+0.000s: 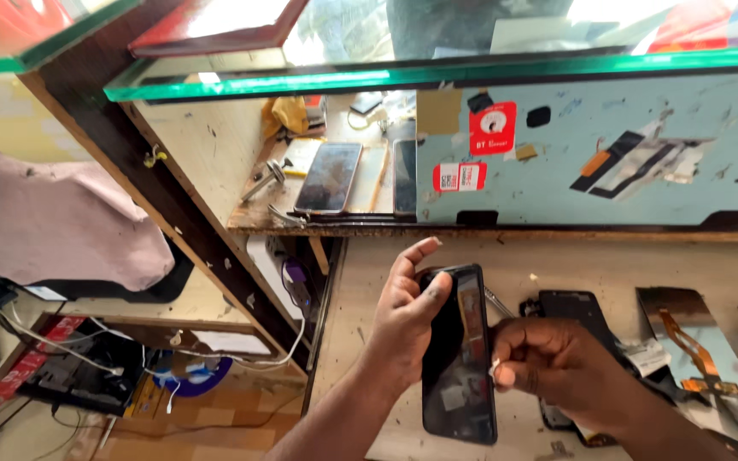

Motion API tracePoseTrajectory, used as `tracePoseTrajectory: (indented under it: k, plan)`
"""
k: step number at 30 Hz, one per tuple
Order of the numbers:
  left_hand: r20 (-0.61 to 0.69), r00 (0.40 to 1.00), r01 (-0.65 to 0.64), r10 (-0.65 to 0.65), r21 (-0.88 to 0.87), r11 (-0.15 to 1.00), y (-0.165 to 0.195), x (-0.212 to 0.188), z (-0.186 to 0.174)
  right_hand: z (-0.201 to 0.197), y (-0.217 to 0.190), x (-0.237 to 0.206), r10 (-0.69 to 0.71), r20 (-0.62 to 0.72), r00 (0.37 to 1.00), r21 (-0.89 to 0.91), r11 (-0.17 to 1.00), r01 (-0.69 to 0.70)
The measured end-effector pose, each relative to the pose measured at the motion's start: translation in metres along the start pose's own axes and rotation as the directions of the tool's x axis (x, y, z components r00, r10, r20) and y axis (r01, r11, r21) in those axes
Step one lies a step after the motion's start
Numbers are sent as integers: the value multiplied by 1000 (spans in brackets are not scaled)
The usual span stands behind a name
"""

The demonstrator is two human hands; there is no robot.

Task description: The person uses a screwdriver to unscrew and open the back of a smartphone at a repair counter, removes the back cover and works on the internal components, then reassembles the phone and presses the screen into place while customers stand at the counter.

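Note:
My left hand (407,320) grips a black smartphone (459,376) by its upper left edge, thumb pressed on the top corner. The phone is held upright above a wooden workbench (369,282), glossy face toward me with small stickers on it. My right hand (548,363) is at the phone's right edge, fingers pinched on a small white bit against that side. Thin metal tweezers (499,301) stick out behind the phone, just above my right hand.
A black phone frame (576,309) and a shiny panel with an orange flex cable (685,337) lie on the bench at right. Two phones (329,177) rest on a shelf behind. A pale blue panel with stickers (608,145) stands under a glass counter edge (437,75). Cables and clutter (130,367) fill the floor left.

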State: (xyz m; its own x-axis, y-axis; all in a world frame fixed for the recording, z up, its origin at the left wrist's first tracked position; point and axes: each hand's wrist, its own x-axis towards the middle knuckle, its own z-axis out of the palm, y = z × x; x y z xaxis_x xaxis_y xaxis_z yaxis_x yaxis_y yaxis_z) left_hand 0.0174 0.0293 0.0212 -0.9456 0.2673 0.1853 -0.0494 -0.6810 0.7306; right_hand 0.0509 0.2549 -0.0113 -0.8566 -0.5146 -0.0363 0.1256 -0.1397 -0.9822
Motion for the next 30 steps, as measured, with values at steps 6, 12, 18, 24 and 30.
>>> tracePoseTrajectory:
  k: [6,12,18,24,30]
  plan:
    - [5,1000,16,-16,6,1000,1,-2,0,0,1,-1,42,-46,998,-58,997,-44]
    - [-3,999,32,-32,5,999,3,-2,2,-1,0,-1,36,-39,999,-74,997,-38]
    - [9,1000,16,-16,-9,1000,3,-3,1,1,2,-2,-3,-79,997,-108,994,-6]
    - [3,1000,-7,7,-4,1000,3,-2,-1,6,0,-6,-186,-104,977,-307,940,146]
    - [-3,1000,4,-4,24,1000,6,-3,1,5,3,-7,-341,-93,935,-372,883,285]
